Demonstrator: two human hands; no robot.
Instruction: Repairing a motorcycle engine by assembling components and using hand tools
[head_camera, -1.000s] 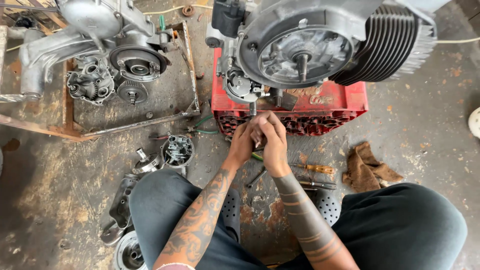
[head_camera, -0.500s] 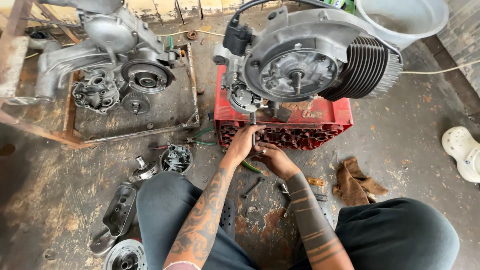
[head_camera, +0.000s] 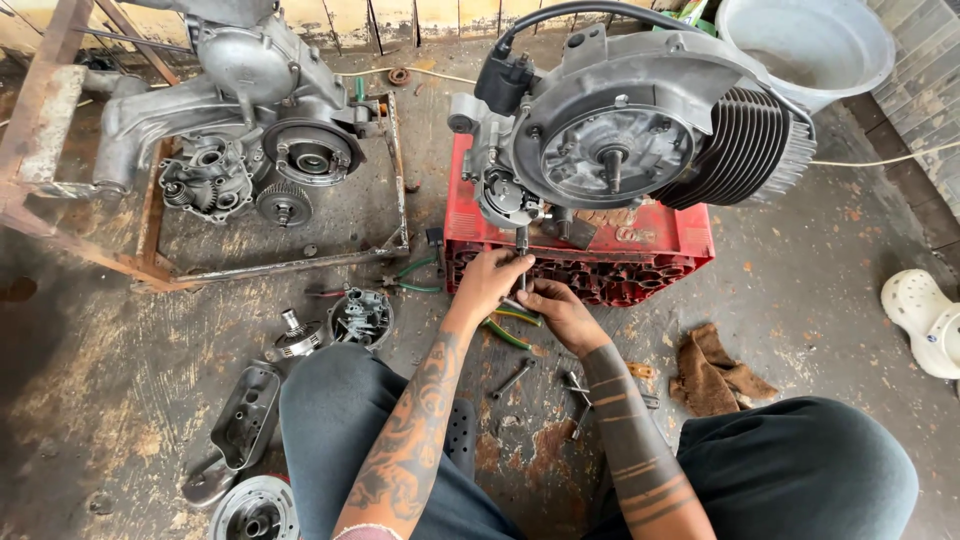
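Currently my left hand (head_camera: 490, 283) grips the slim tool (head_camera: 521, 250) under the engine (head_camera: 620, 150) on the red crate (head_camera: 680, 245); my right hand (head_camera: 560, 312) steadies it. Fastener work remains unfinished.

packages: red plastic crate (head_camera: 690, 240) under the engine, on the floor | labels, signs, screens: none visible

This is a rough engine repair workshop, with the work done on the floor. A finned engine (head_camera: 640, 140) sits on a red plastic crate (head_camera: 680, 245), another stripped engine case (head_camera: 240, 110) rests in a rusty steel frame (head_camera: 150, 265), and loose parts, pliers (head_camera: 415, 275), a greasy rag (head_camera: 712, 370) litter the stained concrete floor (head_camera: 100, 380).
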